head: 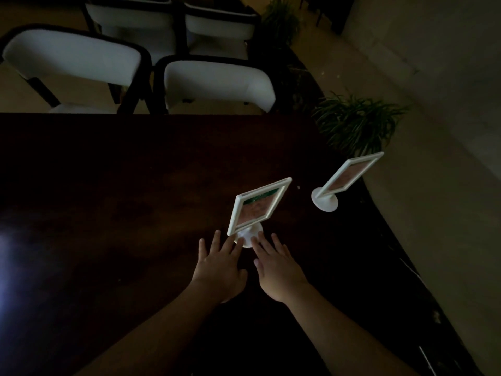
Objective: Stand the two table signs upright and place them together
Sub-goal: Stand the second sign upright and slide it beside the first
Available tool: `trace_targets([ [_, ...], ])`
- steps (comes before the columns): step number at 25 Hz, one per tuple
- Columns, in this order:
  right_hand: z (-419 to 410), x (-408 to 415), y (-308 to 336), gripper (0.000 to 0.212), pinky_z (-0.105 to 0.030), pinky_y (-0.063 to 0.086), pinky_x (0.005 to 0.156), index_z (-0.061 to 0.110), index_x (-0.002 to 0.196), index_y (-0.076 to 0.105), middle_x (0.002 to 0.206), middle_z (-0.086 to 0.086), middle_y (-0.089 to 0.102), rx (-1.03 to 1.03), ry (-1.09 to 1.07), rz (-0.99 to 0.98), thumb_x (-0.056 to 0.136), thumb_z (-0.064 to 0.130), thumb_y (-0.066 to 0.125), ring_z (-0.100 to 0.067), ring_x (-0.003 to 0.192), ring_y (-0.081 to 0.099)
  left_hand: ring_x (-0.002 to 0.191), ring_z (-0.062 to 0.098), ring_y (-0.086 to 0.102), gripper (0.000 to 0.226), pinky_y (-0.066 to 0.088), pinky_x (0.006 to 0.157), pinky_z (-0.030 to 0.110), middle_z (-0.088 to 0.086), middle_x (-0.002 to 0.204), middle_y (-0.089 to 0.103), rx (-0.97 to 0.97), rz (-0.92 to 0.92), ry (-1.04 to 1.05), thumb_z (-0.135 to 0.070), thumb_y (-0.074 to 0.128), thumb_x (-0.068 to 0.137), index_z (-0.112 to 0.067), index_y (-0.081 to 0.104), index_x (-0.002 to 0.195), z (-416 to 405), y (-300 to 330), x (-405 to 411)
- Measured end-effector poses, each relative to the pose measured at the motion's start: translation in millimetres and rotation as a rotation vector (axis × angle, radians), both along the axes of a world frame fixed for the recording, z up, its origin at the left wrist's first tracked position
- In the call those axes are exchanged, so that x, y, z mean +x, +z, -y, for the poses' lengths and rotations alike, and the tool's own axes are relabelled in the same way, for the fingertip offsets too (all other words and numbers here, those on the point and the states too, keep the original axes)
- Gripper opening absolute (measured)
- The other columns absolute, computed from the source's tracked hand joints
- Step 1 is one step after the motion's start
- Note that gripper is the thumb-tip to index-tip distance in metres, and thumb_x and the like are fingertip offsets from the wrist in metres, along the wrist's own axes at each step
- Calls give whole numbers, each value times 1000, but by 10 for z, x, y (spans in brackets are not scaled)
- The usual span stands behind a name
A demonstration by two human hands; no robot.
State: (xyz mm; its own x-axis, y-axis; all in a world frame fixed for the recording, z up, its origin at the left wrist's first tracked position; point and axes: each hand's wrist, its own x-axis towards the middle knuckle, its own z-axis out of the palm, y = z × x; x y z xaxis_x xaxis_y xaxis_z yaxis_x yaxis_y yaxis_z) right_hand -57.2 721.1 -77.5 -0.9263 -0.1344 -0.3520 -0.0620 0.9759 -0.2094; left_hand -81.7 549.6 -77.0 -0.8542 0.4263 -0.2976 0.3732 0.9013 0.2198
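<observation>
Two white-framed table signs stand upright on round white bases on a dark wooden table (122, 199). The nearer sign (257, 206) is at the table's middle right. The second sign (349, 175) stands apart from it, close to the table's right edge. My left hand (221, 263) lies flat with spread fingers, its fingertips touching the left side of the nearer sign's base. My right hand (276, 267) is also flat and spread, with fingertips at the right side of that base. Neither hand grips anything.
Several white-cushioned chairs (214, 82) stand beyond the far table edge. A leafy green plant (355, 123) sits on the floor past the table's right corner. The table's right edge curves near the second sign. The room is dim.
</observation>
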Motion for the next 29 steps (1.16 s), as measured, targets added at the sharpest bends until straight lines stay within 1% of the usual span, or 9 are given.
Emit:
trace_targets([
  [4,-351,-147,-30,58,-46,5,123,27,158,5,168,7,-4,-24,43,-13,105,36,26,-24,153,-10,146,32,-17,78,-6,113,61,0,164,1,-13,-5,26,-54,31,88,-26,2,155,-323,1,-90],
  [11,-1042,-485,-113,58,-47,7,122,26,158,5,168,5,-1,-54,198,-50,105,37,25,-26,153,-8,147,33,-15,79,-3,114,60,1,164,-3,-53,8,199,-52,31,88,-25,0,155,-1060,16,-136],
  [16,-1453,-669,-137,59,-48,7,122,26,158,4,168,4,-2,-81,275,-38,105,37,25,-28,153,-8,146,34,-15,77,-3,113,62,1,164,-4,-77,23,264,-53,32,91,-25,1,155,-1478,62,-226],
  [20,-1640,-775,-151,59,-49,7,122,26,158,5,168,4,-2,-89,270,-34,104,40,25,-28,153,-8,146,34,-15,75,-3,113,62,0,164,-4,-65,54,298,-53,28,90,-25,2,155,-1711,78,-307],
  [23,-1747,-802,-168,61,-50,7,122,25,158,6,168,4,-2,-91,244,-38,104,42,26,-29,153,-7,146,34,-16,75,-3,114,63,0,164,-3,-60,56,279,-54,27,90,-25,3,155,-1811,77,-388],
  [29,-1828,-825,-176,60,-51,9,122,23,158,9,168,2,3,-69,231,-70,104,42,26,-30,153,-3,146,35,-16,76,-6,112,61,1,164,0,-52,54,267,-54,27,90,-24,4,155,-1915,80,-441],
])
